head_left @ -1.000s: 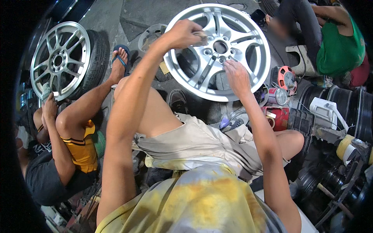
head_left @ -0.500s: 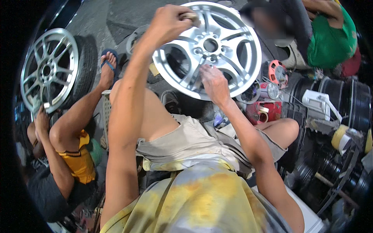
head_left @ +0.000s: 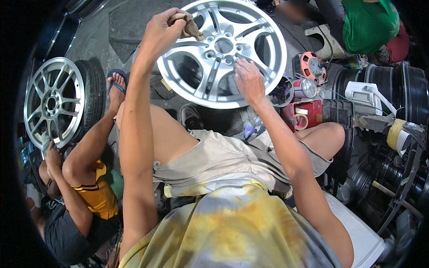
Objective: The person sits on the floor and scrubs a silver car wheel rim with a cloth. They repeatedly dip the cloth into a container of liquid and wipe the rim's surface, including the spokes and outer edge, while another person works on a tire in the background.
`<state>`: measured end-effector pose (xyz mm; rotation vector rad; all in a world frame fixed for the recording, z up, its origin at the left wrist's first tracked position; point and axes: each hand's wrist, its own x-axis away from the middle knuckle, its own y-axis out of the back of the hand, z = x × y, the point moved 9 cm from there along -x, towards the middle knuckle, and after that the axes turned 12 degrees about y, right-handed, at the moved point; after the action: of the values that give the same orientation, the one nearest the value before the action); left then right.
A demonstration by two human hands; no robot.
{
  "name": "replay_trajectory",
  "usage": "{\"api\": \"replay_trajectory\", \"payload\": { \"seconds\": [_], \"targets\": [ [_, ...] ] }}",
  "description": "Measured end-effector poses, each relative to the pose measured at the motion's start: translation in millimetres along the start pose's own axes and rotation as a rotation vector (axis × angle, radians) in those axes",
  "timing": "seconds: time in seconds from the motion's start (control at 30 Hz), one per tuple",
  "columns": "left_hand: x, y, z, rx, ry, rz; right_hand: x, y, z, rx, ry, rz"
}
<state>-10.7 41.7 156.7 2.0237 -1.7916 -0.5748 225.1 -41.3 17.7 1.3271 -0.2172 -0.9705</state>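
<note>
A silver alloy wheel rim (head_left: pixel 225 102) with several forked spokes lies face up in front of my knees. My left hand (head_left: pixel 164 29) is closed on a crumpled tan cloth (head_left: pixel 191 29) above the rim's left side; one end of the cloth hangs by a spoke. My right hand (head_left: pixel 250 80) rests on a lower right spoke near the hub, its fingers stretched out and holding nothing. The round centre hole (head_left: pixel 224 45) and the bolt holes around it show between my hands.
At the left, a co-worker's hand (head_left: pixel 53 156) touches another silver rim (head_left: pixel 32 96), beside a black tyre (head_left: pixel 92 89). To the right are an orange reel-like object (head_left: pixel 308 68), a tin can (head_left: pixel 305 88), a red container (head_left: pixel 315 110) with a tape roll, and dark rims (head_left: pixel 413 94). Another person in green (head_left: pixel 371 27) sits far right.
The view has shifted, so the rim sits further left and higher. My left hand with the cloth has moved left and outward across the rim; my right hand stays on the lower spokes.
</note>
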Motion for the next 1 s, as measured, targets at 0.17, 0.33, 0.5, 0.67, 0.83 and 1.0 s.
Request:
{"api": "replay_trajectory", "payload": {
  "seconds": [0.17,0.33,0.5,0.67,0.83,1.0],
  "targets": [
    [-5.8,-13.0,-10.9,0.013,-0.033,0.020,-12.3,16.4,30.4,-0.156,0.300,0.033],
    [-3.6,-3.6,-17.2,0.083,0.095,-0.020,-18.4,34.4,-6.9,0.094,0.009,-0.061],
    [1.4,-2.1,-23.5,0.055,0.141,-0.040,-19.4,-9.1,-3.3,-0.119,0.122,0.044],
    [1.0,0.5,-17.9,0.000,0.165,-0.036,-24.4,-4.3,-2.6,-0.077,0.017,-0.002],
    [2.2,0.3,-23.1,0.087,0.097,-0.058,-20.3,-8.1,11.1,-0.088,-0.002,0.039],
    [0.2,-11.5,-22.5,-0.037,0.089,-0.006,-23.0,-13.0,4.9,-0.274,0.090,0.093]
  ]
}}
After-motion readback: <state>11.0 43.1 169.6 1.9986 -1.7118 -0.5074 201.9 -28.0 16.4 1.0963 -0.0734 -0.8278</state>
